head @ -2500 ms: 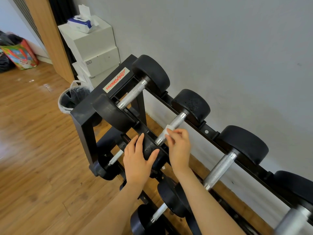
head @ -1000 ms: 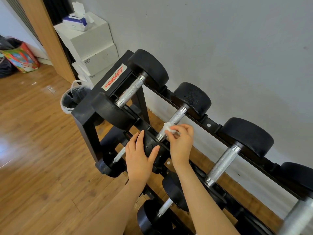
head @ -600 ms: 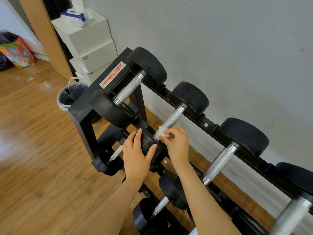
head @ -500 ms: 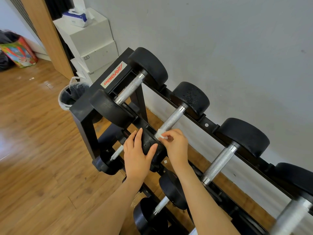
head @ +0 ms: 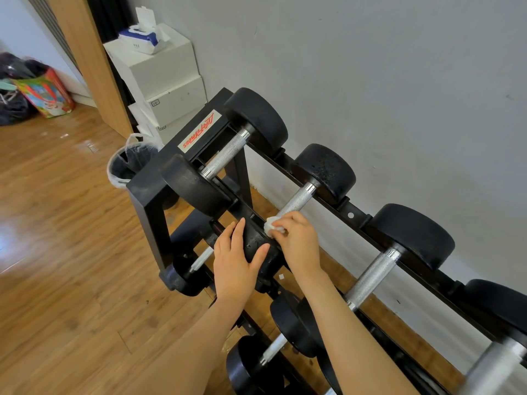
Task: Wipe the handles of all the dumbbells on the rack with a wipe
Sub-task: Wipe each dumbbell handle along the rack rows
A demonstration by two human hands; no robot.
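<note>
Since half a second ago my right hand [head: 299, 240] has slid a touch down the handle toward the near end, and the wipe [head: 270, 226], then almost hidden under the fingers, now shows as a crumpled white wad at my fingertips. That hand's grip is pinching the wipe against the lower end of the second dumbbell's handle [head: 295, 201], in the centre of the frame, right where the knurled steel meets the near weight head [head: 256, 246]. My left hand [head: 235, 266] has stayed where it was: fingers straight and spread a little, palm resting on that near head, thumb laid across its face. The black rack [head: 148, 195] runs from the upper middle of the frame down to the lower right, along the grey wall [head: 370, 67]. On its top tier I see the first dumbbell [head: 225, 155] above and left of my hands, a third dumbbell [head: 376, 275] to the right, and part of a fourth, blurred, at the lower right edge. Smaller dumbbells [head: 271, 352] lie on the lower tier beneath my forearms. Beside the rack's far end, left of centre, stands a bin [head: 128, 163] with a plastic liner. Behind it white boxes [head: 162, 81] are stacked, with an open pack of wipes [head: 145, 35] on top, at the upper left. A colourful bag [head: 42, 92] sits on the wooden floor [head: 57, 252] at the far left edge.
</note>
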